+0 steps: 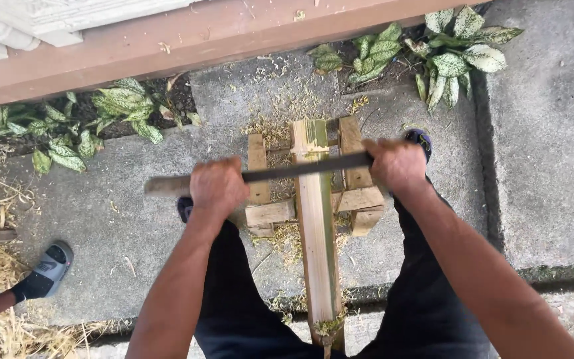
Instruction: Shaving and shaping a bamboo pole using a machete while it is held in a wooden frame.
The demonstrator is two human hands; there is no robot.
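A long split bamboo piece lies lengthwise on a small wooden stand between my legs. Across it rests a long dark blade, held crosswise near the bamboo's far end. My left hand grips the blade's left part, where a wooden handle end sticks out further left. My right hand grips its right end. Both fists are closed tight around it.
Shavings litter the concrete around the stand. Spotted green plants grow along a reddish ledge at the back. Another person's foot in a grey sandal stands at the left, with dry straw near it.
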